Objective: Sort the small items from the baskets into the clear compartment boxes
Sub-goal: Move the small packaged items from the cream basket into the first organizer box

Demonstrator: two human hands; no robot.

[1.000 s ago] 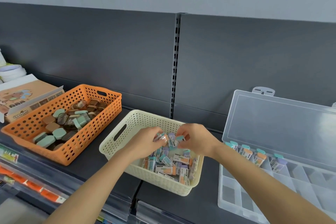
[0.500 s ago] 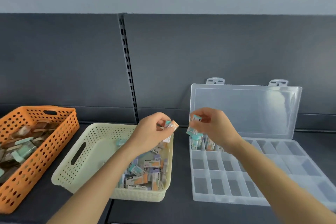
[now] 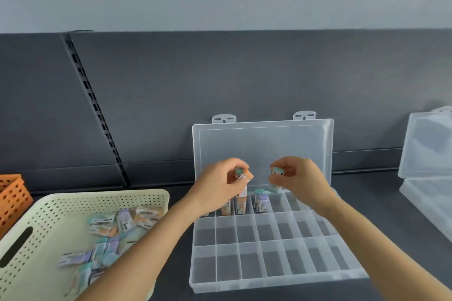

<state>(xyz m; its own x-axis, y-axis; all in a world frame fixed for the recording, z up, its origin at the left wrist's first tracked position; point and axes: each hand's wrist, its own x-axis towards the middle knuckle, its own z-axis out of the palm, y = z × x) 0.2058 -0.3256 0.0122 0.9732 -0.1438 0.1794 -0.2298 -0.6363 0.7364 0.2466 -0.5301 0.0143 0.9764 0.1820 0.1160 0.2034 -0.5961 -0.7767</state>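
One cream basket [image 3: 97, 197], one orange basket [image 3: 12, 198], two clear compartment boxes [image 3: 269, 286] [image 3: 425, 144], two hands [image 3: 217, 188] [image 3: 302, 183], many small packets [image 3: 124, 220]

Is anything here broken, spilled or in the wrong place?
Nothing looks broken or spilled. The loose packets in the cream basket lie in a jumble, but all are inside it. The sorted packets in the clear box stand upright in its back row.

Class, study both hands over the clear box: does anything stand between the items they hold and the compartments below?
Nothing visible does. The lid stands open behind the left hand and right hand; some back-row compartments already hold packets, those further right look free.
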